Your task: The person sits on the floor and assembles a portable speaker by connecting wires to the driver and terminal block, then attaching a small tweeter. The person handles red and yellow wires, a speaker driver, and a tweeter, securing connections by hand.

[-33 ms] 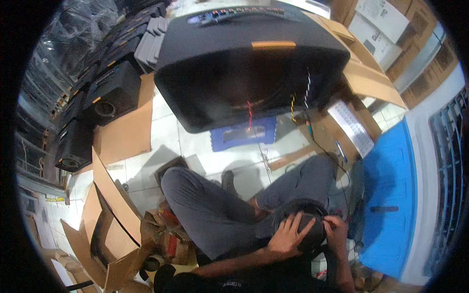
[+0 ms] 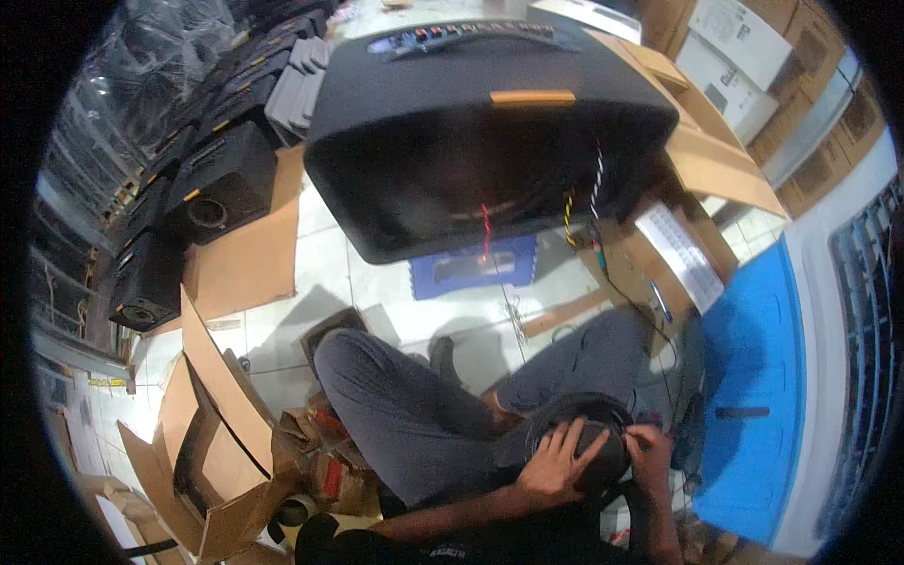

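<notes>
Speaker [image 2: 614,463], black: near right, at the lap [image 2: 461,443]. Left hand [image 2: 557,461]: fingers spread wide across it. Right hand [image 2: 648,451]: fingers narrow at its right rim, grip unclear. Cabinet [image 2: 471,127], black: far, above blue stool [image 2: 435,279].

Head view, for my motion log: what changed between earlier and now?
Most of the scene sits slightly lower and rightward, likely a head shift; nothing was visibly grasped or released. The left hand stays on the round black part, the right hand at its rim.
</notes>
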The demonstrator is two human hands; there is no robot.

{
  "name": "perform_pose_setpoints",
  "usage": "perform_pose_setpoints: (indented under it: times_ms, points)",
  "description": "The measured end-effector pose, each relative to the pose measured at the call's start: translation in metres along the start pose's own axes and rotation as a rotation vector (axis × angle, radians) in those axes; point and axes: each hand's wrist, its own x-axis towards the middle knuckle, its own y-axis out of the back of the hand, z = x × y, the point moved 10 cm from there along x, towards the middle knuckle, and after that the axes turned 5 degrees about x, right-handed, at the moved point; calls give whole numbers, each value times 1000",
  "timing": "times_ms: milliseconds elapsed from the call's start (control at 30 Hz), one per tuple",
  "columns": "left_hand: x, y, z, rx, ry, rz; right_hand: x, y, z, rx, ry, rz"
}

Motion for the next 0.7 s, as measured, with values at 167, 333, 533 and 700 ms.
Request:
perform_pose_setpoints:
  times_ms: [167, 333, 533, 700]
  points:
    - [6, -14, -7, 7, 17, -61, 12, -10, 4, -191, -43, -140]
    - [5, -9, -9, 156, 55, 139, 17, -17, 1, -291, 12, -165]
    - [10, -19, -17, 178, 89, 54, 10, -24, -21, -364, 252, -112]
    - [11, -13, -15, 233, 73, 51, 13, -28, -13, -351, 311, -95]
